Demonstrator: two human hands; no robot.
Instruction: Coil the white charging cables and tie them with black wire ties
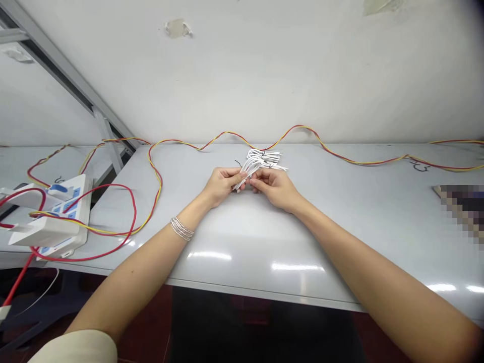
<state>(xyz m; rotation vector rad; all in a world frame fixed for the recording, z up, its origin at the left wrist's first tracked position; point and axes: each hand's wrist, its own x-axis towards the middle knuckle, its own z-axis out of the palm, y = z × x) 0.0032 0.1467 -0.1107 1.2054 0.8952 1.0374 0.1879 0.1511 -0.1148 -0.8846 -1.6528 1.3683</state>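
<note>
We see a pale grey workbench (333,227) with a glossy top. On its left part lies a white power strip (83,194) with blue parts. A twisted red-and-yellow wire (159,176) runs along the far edge and makes loops over to the strip. Near the far middle is a white cable bundle (264,159), and at right we find one blurred object (459,209).

Beyond the left hand (221,185) and right hand (272,189), a white cable bundle (262,160) and twisted red-and-yellow wire (227,132) lay in the way; a power strip (56,217) blocked the left.
</note>
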